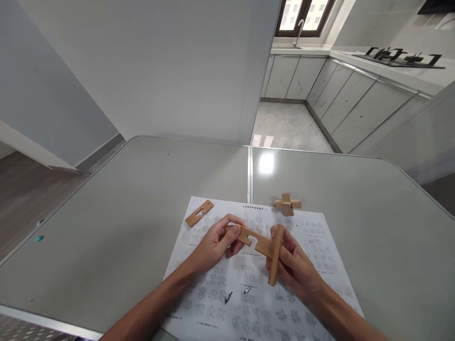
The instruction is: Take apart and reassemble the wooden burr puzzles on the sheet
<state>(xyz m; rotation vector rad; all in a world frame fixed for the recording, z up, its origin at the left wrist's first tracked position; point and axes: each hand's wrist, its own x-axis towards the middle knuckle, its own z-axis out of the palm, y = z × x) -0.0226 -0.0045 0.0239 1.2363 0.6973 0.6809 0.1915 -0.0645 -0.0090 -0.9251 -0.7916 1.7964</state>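
My left hand [222, 239] pinches one end of a flat wooden puzzle piece [265, 245] that has a notch cut into its lower edge. Closed around the other end is my right hand [293, 260], which also holds a rounded wooden bar [276, 258] crosswise against the flat piece. Whether the two are joined is hidden by the fingers. Both pieces are held above a printed instruction sheet [213, 327] covered with small line drawings. A loose notched wooden piece [195, 218] lies on the sheet's upper left corner. An assembled wooden cross puzzle [287, 204] sits at the sheet's top edge.
The sheet lies on a grey table [106, 227] with a metal seam [250, 175] down its middle. A small teal object [39, 238] is near the left edge. A white wall [159, 71] stands behind, with a kitchen counter [377, 71] at the back right.
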